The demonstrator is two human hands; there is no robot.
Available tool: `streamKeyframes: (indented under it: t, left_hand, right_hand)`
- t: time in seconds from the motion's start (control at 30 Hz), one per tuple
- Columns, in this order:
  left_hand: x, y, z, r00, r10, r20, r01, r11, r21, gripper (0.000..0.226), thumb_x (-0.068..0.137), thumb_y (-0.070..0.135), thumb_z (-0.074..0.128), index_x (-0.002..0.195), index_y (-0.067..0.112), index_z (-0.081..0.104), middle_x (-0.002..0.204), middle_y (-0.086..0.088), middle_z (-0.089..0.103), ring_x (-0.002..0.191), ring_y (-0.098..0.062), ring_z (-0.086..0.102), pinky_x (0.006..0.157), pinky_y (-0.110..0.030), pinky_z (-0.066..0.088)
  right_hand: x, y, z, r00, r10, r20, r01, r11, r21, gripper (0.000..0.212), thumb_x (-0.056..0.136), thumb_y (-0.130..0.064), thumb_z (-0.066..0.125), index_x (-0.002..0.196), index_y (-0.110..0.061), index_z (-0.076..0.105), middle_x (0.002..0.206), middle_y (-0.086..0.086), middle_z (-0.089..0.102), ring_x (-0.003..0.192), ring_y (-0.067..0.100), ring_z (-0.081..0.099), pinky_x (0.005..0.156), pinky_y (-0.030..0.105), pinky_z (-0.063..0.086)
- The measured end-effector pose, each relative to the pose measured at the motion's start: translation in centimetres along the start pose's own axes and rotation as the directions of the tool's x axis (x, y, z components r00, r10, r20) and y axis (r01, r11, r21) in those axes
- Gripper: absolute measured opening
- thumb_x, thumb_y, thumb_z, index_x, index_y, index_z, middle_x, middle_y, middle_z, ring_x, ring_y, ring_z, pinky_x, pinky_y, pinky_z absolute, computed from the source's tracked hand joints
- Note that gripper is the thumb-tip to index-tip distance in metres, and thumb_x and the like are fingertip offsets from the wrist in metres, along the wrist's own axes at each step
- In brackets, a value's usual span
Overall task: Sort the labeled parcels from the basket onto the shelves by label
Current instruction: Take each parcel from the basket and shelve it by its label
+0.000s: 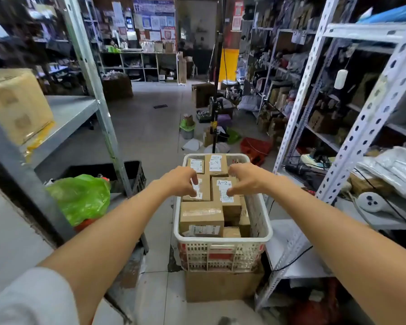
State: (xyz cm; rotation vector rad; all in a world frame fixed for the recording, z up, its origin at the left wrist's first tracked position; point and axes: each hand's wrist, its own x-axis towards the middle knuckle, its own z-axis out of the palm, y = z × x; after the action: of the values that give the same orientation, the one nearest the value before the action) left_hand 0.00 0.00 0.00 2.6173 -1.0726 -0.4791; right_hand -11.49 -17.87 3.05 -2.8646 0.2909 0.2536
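Both arms extended forward, palms down. Left hand [181, 181] and right hand [246, 181] open, fingers curled, over parcels [225, 191] packed in white basket [223, 238]. Nothing gripped; basket on cardboard box [220, 287].

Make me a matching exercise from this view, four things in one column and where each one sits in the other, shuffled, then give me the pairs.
Things:
1. White plastic lattice basket
2. Crumpled green plastic bag
3. Large brown cardboard box with yellow tape
4. Small cardboard parcel labelled A-2

Places:
A. On the grey metal shelf at far left
B. Inside the basket, under the right hand
C. On top of a plain cardboard box on the floor
D. Low down, beside a black crate at left

Pairs: 1-C, 2-D, 3-A, 4-B
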Motion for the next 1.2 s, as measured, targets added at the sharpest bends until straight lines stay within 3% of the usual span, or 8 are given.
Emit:
streamKeyframes:
  t: [0.3, 0.57, 0.67, 0.9, 1.03, 1.2]
  left_hand:
    - [12.3, -1.4, -0.9, 0.998, -0.048, 0.029, 0.046, 0.995, 0.094, 0.038, 0.082, 0.023, 0.072, 0.118, 0.016, 0.061, 0.118, -0.002, 0.063, 0.103, -0.02, 0.06, 0.091, -0.038, 0.052]
    - [21.2, -2.2, 0.5, 0.993, -0.082, 0.083, 0.082, 0.997, 0.01, 0.037, 0.083, 0.018, 0.071, 0.119, 0.012, 0.06, 0.115, -0.005, 0.066, 0.093, -0.017, 0.06, 0.079, -0.027, 0.048]
    - [22.9, -4.0, 1.9, 0.982, -0.125, 0.143, 0.126, 0.992, 0.0, 0.037, 0.082, 0.019, 0.074, 0.116, 0.013, 0.06, 0.114, -0.005, 0.065, 0.09, -0.016, 0.06, 0.078, -0.028, 0.049]
    - [25.0, -7.7, 6.6, 0.947, -0.166, 0.276, 0.176, 0.984, -0.011, 0.039, 0.081, 0.023, 0.072, 0.117, 0.018, 0.059, 0.116, 0.0, 0.063, 0.103, -0.021, 0.06, 0.09, -0.037, 0.051]
    - [25.5, -9.7, 10.3, 0.935, -0.173, 0.31, 0.201, 0.978, -0.059, 0.045, 0.079, 0.024, 0.072, 0.121, 0.017, 0.057, 0.121, -0.002, 0.061, 0.107, -0.022, 0.058, 0.09, -0.039, 0.051]
    - [24.5, -12.1, 16.1, 0.902, -0.206, 0.379, 0.248, 0.967, -0.063, 0.058, 0.072, 0.022, 0.074, 0.126, 0.018, 0.052, 0.125, -0.004, 0.056, 0.109, -0.023, 0.055, 0.091, -0.039, 0.05]
  right_hand:
    - [12.4, 5.4, -0.9, 0.997, -0.066, 0.032, 0.068, 0.996, -0.061, 0.065, 0.078, -0.04, 0.072, 0.132, -0.011, 0.049, 0.132, 0.007, 0.055, 0.117, 0.025, 0.052, 0.096, 0.039, 0.047]
    - [22.4, 10.6, -0.4, 0.988, -0.057, 0.144, 0.06, 0.998, -0.02, 0.068, 0.076, -0.041, 0.073, 0.132, -0.011, 0.048, 0.131, 0.009, 0.055, 0.117, 0.027, 0.053, 0.097, 0.041, 0.046]
    - [24.4, 11.4, 1.2, 0.974, -0.039, 0.225, 0.044, 0.999, -0.019, 0.067, 0.073, -0.043, 0.073, 0.129, -0.015, 0.049, 0.126, 0.008, 0.058, 0.112, 0.028, 0.055, 0.095, 0.045, 0.048]
    - [27.4, 11.9, 5.3, 0.933, 0.006, 0.359, 0.0, 1.0, -0.018, 0.062, 0.078, -0.043, 0.069, 0.127, -0.01, 0.05, 0.128, 0.006, 0.057, 0.113, 0.028, 0.056, 0.095, 0.046, 0.049]
    - [28.4, 11.5, 9.0, 0.907, 0.006, 0.42, -0.026, 0.999, 0.042, 0.063, 0.082, -0.04, 0.069, 0.134, -0.013, 0.046, 0.133, 0.003, 0.053, 0.119, 0.026, 0.051, 0.093, 0.031, 0.042]
    - [27.9, 10.9, 16.2, 0.853, -0.01, 0.521, -0.043, 0.995, 0.088, 0.061, 0.078, -0.035, 0.075, 0.128, -0.012, 0.049, 0.126, 0.008, 0.055, 0.111, 0.025, 0.053, 0.087, 0.034, 0.046]
